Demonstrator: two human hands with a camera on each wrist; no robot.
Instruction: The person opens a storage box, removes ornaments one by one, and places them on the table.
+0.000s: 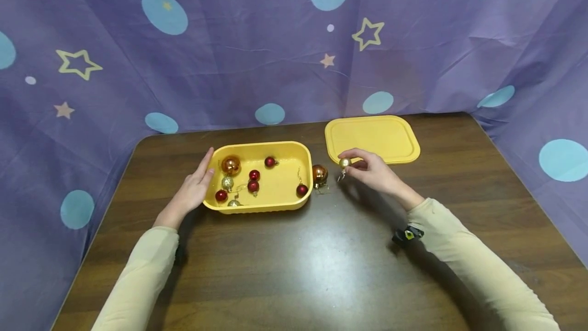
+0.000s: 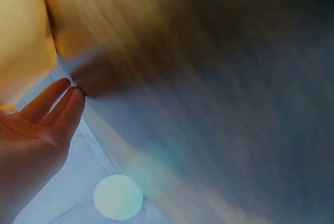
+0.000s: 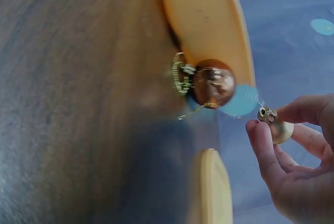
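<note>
Between thumb and fingers my right hand (image 1: 374, 171) pinches a small gold Christmas bauble (image 1: 345, 163), held above the table; its metal cap and thin string show in the right wrist view. My left hand (image 1: 195, 188) lies with straight fingers along the left end of a yellow plastic box (image 1: 277, 188). Inside the box are several small red baubles (image 1: 270, 161), two pale gold glittery ones (image 1: 227, 183) and a shiny copper one (image 1: 231, 165). Just outside the box's right end sits another copper bauble (image 1: 319, 174) with a gold string.
The yellow lid (image 1: 372, 139) lies flat at the back right, behind my right hand. A brown wooden table (image 1: 285, 269) carries everything. Purple cloth (image 1: 257, 55) with stars and blue spots hangs behind the table and at its sides.
</note>
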